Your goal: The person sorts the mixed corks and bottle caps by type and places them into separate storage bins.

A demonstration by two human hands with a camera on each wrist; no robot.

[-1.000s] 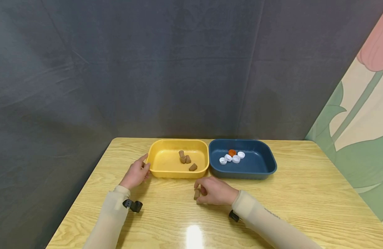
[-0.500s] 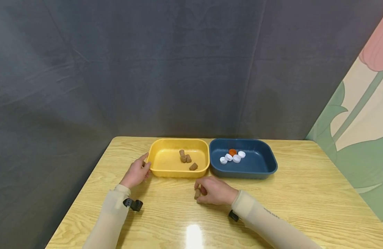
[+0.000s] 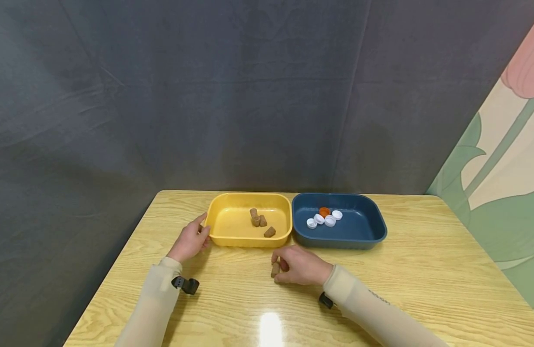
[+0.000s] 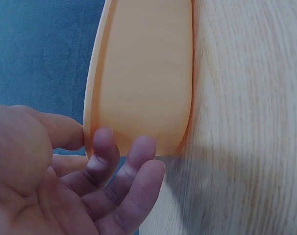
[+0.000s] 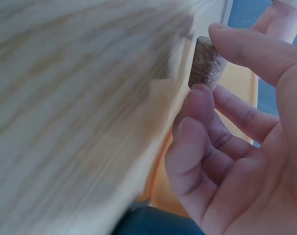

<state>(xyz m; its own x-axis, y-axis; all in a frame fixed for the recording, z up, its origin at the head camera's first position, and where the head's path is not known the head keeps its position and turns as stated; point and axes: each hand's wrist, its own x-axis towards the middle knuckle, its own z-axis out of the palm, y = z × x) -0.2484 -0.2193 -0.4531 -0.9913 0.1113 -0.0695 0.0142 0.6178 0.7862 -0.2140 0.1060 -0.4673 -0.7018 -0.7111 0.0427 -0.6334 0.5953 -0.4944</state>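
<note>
In the head view my right hand (image 3: pixel 302 265) is in front of the yellow tray (image 3: pixel 232 242), pinching a tapered cork stopper (image 5: pixel 206 62). The right wrist view shows that cork between the thumb and a fingertip, its speckled brown side exposed. My left hand (image 3: pixel 190 241) grips the yellow tray at its left end. From the left wrist camera, thumb and index finger are at the tray's rim (image 4: pixel 88 105), with the other fingers curled by its outer wall. Inside the tray lie several brown corks (image 3: pixel 269 232), some bunched together near the middle.
A dark blue tray (image 3: pixel 358 245) stands right beside the yellow one, holding several white bottle caps (image 3: pixel 330 221) and an orange cap (image 3: pixel 324 212). Both trays sit toward the back of the wooden table (image 3: pixel 232 308). A dark curtain (image 3: pixel 249 96) hangs behind it.
</note>
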